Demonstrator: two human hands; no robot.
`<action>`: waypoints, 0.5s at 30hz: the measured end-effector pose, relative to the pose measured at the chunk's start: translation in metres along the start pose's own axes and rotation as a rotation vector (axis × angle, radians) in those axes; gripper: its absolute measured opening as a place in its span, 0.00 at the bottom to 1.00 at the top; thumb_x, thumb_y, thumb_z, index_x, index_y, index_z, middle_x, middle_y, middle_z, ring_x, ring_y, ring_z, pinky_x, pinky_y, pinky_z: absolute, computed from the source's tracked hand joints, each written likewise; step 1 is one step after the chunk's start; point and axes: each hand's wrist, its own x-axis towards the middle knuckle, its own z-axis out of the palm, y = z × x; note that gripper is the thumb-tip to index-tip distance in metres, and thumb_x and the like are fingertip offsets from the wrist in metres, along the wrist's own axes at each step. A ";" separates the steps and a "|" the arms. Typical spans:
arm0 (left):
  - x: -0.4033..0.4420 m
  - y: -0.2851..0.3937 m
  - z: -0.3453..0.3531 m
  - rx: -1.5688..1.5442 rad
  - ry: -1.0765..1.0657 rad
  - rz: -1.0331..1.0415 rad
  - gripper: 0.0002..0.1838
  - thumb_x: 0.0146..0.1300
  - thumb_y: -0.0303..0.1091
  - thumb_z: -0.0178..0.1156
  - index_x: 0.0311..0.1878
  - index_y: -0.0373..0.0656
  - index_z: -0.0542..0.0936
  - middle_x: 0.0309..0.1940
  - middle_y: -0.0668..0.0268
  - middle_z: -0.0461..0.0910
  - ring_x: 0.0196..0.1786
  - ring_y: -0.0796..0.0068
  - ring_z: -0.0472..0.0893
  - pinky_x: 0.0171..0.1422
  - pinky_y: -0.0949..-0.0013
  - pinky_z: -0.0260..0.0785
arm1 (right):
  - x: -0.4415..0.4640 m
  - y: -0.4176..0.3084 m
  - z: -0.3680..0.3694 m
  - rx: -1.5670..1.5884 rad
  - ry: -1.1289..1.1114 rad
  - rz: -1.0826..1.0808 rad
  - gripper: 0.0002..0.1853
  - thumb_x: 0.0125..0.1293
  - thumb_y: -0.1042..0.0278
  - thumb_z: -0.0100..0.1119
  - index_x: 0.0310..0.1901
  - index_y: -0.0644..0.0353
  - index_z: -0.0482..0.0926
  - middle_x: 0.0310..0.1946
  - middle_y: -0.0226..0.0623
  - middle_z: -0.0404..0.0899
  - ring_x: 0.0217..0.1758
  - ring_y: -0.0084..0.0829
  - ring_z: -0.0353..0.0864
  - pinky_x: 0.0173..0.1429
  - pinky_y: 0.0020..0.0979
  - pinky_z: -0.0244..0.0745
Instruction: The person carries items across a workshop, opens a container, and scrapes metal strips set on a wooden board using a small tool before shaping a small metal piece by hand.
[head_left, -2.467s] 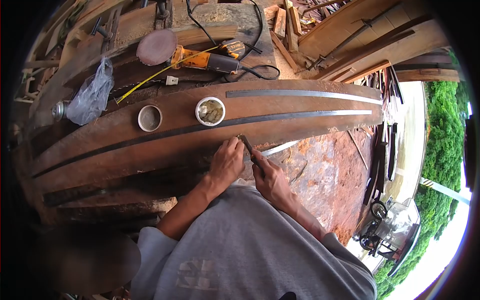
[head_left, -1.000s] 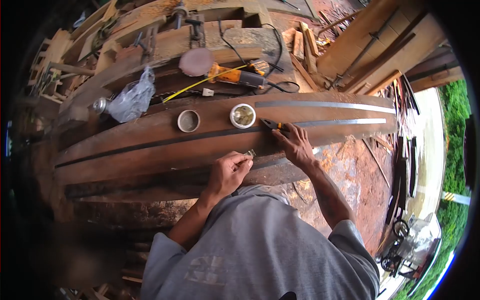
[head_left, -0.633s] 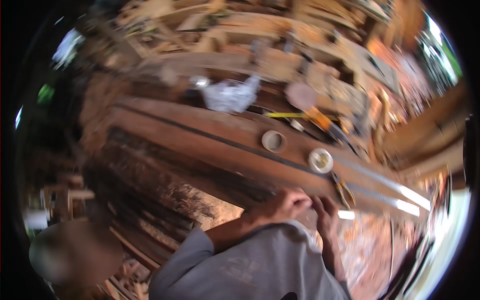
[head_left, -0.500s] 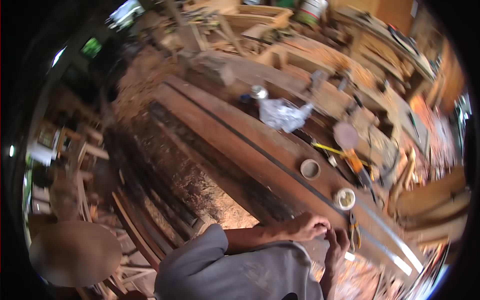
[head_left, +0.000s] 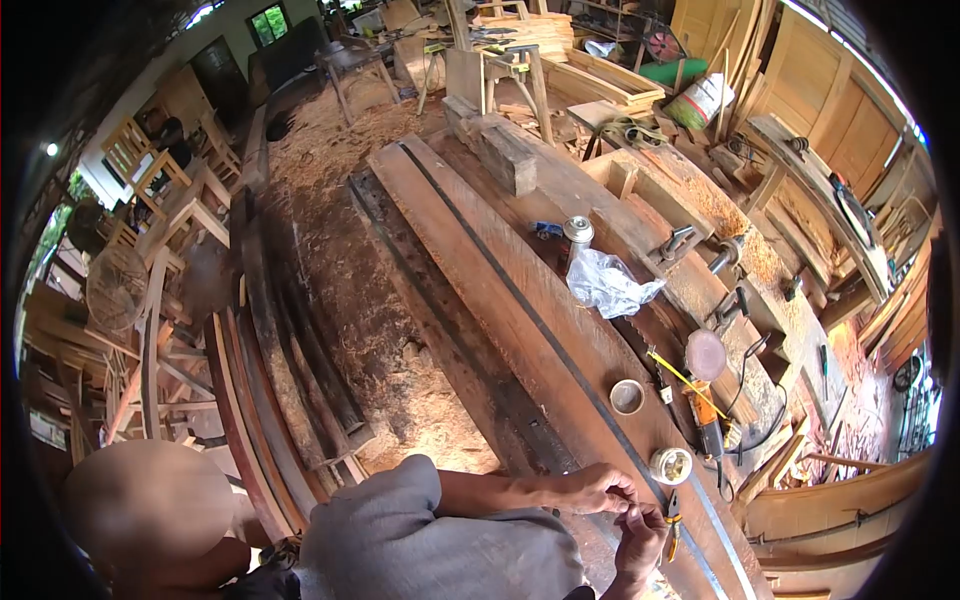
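- Fingertip to fingertip, a worker's left hand (head_left: 600, 487) and right hand (head_left: 641, 540) meet at the near end of a long wooden plank (head_left: 570, 325); whether anything is pinched between them is too small to tell.
- Pliers (head_left: 673, 527) with orange-and-black handles lie on the plank just beside the right hand.
- Near the tips of the pliers, an open white tub (head_left: 657, 470) holds pale paste, with a round, shallow container (head_left: 627, 397) farther along the wood.
- A dark strip (head_left: 558, 348) runs lengthwise along the plank.
- Beyond its edge, an orange grinder (head_left: 709, 428) lies disc up, crossed by a yellow tape measure (head_left: 672, 369), near a crumpled plastic bag (head_left: 612, 285).
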 end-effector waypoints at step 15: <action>0.006 0.007 0.015 0.055 0.282 -0.063 0.10 0.68 0.31 0.64 0.45 0.32 0.85 0.33 0.66 0.87 0.38 0.83 0.80 0.43 0.73 0.73 | -0.009 -0.005 0.019 -0.993 0.171 -0.676 0.08 0.67 0.79 0.64 0.45 0.70 0.84 0.41 0.40 0.83 0.43 0.30 0.83 0.48 0.31 0.77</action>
